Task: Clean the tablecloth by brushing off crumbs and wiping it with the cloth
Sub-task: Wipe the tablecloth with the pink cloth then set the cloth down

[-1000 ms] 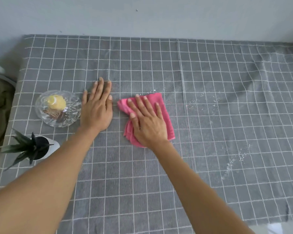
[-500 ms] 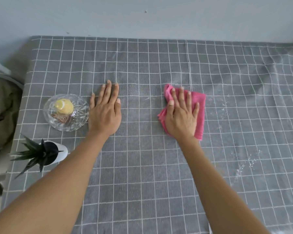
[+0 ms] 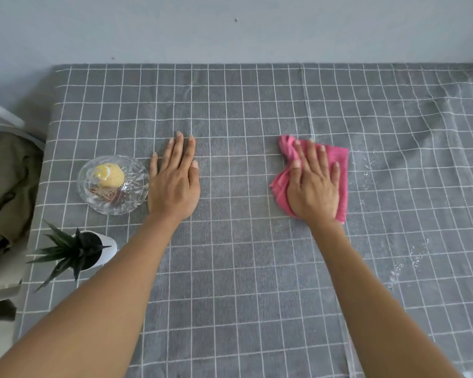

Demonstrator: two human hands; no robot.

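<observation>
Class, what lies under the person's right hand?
A crumpled pink cloth lies flat beneath the right hand on the grey checked tablecloth. Whatever is beneath the cloth is hidden.

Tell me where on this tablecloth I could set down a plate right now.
Between the left hand and the pink cloth under the right hand is bare. So is the far strip by the wall and the near middle between the forearms. Crowded: left edge, with glass dish and potted plant. Crumbs lie right.
</observation>
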